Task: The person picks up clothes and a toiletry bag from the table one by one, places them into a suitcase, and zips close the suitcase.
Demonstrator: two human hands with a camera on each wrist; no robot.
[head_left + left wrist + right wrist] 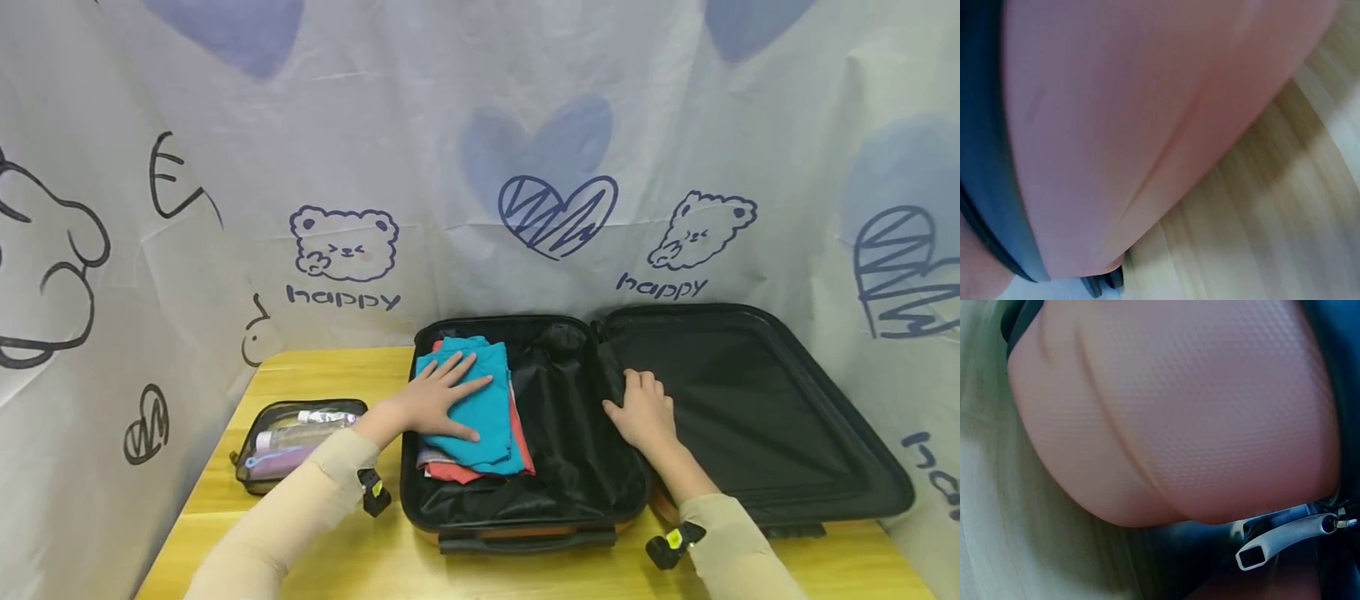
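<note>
An open black-lined suitcase [558,517] lies on the wooden table. In its left part is a stack of folded clothes, with a turquoise garment [480,425] on top and red cloth [522,442] showing beneath. My left hand [442,398] rests flat on the turquoise garment, fingers spread. At the suitcase's right edge, by the hinge side, my right hand [645,412] rests on the black lining, fingers together and thumb apart. The wrist views show mostly skin; a metal zipper pull [1285,540] appears in the right one.
A mesh-topped pouch [255,417] with bottles and a purple item [277,462] stands left of the suitcase. The suitcase lid [750,417] lies folded out to the right. A printed curtain [450,167] hangs behind and beside the table [337,550].
</note>
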